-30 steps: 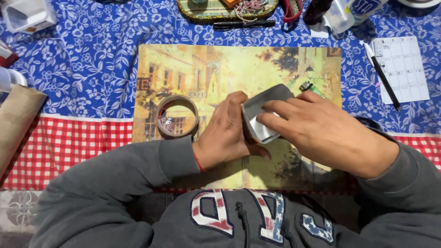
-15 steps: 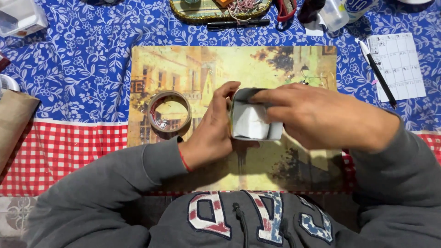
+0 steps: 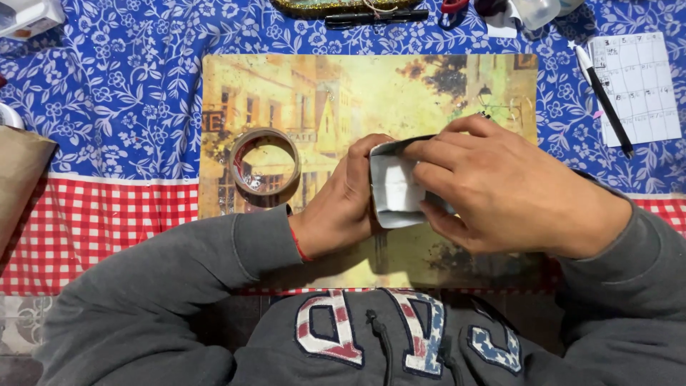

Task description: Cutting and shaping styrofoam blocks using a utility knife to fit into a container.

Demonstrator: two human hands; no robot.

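The left hand [image 3: 343, 207] grips the left edge of a small folded piece of paper [image 3: 393, 189], thumb pressed along its upper corner and fingers curled under. The right hand [image 3: 500, 189] covers the paper from three o'clock, fingers laid across its top and lower edge, pinching it closed. So both hands are closed on the paper, which sits between them just above the middle of a picture mat [image 3: 300, 100].

To do this fold well, it seems best that the left hand keeps the edge pinned flat against the mat while the right fingertips run along the crease, pressing evenly so the layers stay lined up; a loose grip would likely let the corners slip apart.

At nine o'clock from the left hand, close by, a roll of clear tape [image 3: 265, 166] lies flat on the mat. Beyond the mat spreads a blue flowered tablecloth [image 3: 114, 93]. At one o'clock, well apart, a black pen [image 3: 604, 100] lies beside a white gridded sheet [image 3: 639, 89]. Another dark pen [image 3: 375, 16] lies at twelve o'clock by the far edge.
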